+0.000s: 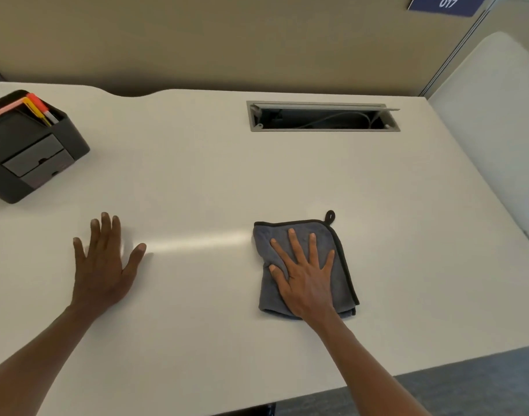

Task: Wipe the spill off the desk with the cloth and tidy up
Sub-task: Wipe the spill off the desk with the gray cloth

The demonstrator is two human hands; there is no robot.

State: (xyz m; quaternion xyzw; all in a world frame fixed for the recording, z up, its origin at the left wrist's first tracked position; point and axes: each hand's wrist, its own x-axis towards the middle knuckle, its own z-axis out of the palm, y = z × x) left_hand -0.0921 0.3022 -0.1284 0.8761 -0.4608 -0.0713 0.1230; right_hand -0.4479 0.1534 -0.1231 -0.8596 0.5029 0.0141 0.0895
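Cloth (305, 265) under right hand (308, 280), mid-desk (197, 175)

The desk (212, 175) lies bare between the left hand (102, 262), flat and spread on the surface, and the cloth (343, 280), which the right hand (305, 274) presses flat with open fingers, so a hand could pass freely across that middle stretch. Far left of the cloth, a dark organizer (32, 148) with pens (39, 108) blocks the desk's back left corner. Behind the cloth, an open cable slot (322, 117) breaks the surface near the back edge, with clear desk between slot and cloth.
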